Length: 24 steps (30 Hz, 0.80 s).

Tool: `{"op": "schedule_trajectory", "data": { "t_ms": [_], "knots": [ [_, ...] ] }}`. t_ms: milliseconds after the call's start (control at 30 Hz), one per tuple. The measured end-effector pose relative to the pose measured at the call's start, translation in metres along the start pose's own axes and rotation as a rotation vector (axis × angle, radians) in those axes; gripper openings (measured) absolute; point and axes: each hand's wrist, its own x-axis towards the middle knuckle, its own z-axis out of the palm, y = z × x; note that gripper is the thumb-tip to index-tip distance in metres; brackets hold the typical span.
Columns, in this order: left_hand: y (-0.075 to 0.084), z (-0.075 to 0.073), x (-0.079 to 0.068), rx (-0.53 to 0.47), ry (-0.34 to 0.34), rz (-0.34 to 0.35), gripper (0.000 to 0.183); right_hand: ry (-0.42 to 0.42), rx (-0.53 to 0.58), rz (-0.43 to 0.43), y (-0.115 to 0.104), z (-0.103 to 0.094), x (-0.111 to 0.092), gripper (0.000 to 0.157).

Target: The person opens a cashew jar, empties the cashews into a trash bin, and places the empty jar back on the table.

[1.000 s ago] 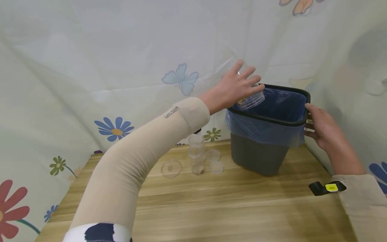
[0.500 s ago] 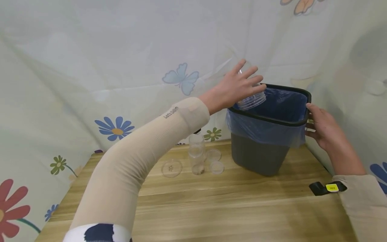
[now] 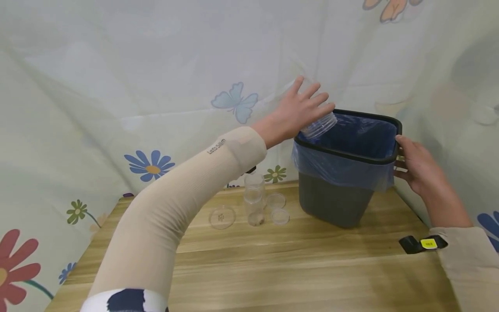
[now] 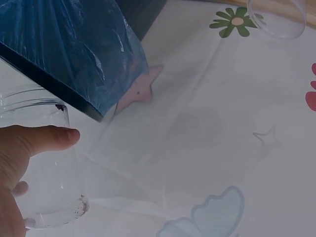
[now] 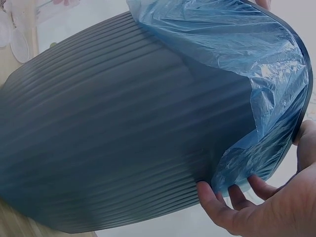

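In the head view my left hand (image 3: pixel 298 110) grips a clear plastic jar (image 3: pixel 319 126), tilted with its threaded mouth over the left rim of the trash bin (image 3: pixel 333 195). Dark specks cling inside the jar (image 4: pixel 54 173) near its base in the left wrist view, where my thumb lies across its side. The grey bin has a black rim and a blue bag (image 3: pixel 335 162) folded over it. At the bin's right side my right hand (image 3: pixel 419 167) holds the rim, thumb on top and fingers against the outer wall; the fingertips press on the bag in the right wrist view.
On the wooden table (image 3: pixel 296 268), left of the bin, stand clear jars (image 3: pixel 253 206), the front one with brown residue at its bottom. Around them lie a large clear lid (image 3: pixel 222 217) and two smaller lids (image 3: pixel 280 216). A patterned curtain (image 3: pixel 175 86) hangs behind.
My left hand and the jar have shifted slightly left, back toward the bin's edge. Brownish bits seen near the jar's mouth earlier no longer show there. My right hand stays at the rim.
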Motion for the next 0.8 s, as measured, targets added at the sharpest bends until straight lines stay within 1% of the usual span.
{"op": "schedule_trajectory", "data": {
  "t_ms": [167,233,367,500,700,800],
  "knots": [
    [-0.0036,0.0036,-0.0032,-0.026,0.023,-0.026,0.085,-0.006,0.000,-0.015,0.0001,-0.0009,0.0012,0.084],
    [-0.0044,0.0047,-0.0044,-0.053,0.038,-0.037,0.081,-0.011,-0.007,-0.012,0.0004,-0.0014,0.0007,0.086],
    [-0.0055,0.0059,-0.0059,-0.089,0.066,-0.065,0.066,-0.009,-0.035,-0.007,0.0009,-0.0019,-0.0010,0.090],
    [-0.0066,0.0062,-0.0078,-0.097,0.084,-0.097,0.056,-0.001,-0.015,-0.016,0.0013,-0.0016,-0.0014,0.085],
    [-0.0078,0.0074,-0.0090,-0.114,0.118,-0.144,0.057,-0.007,-0.001,-0.023,0.0013,-0.0011,-0.0012,0.069],
    [-0.0085,0.0060,-0.0077,-0.132,0.113,-0.169,0.062,-0.015,-0.013,-0.028,0.0017,-0.0019,-0.0001,0.070]
  ]
}}
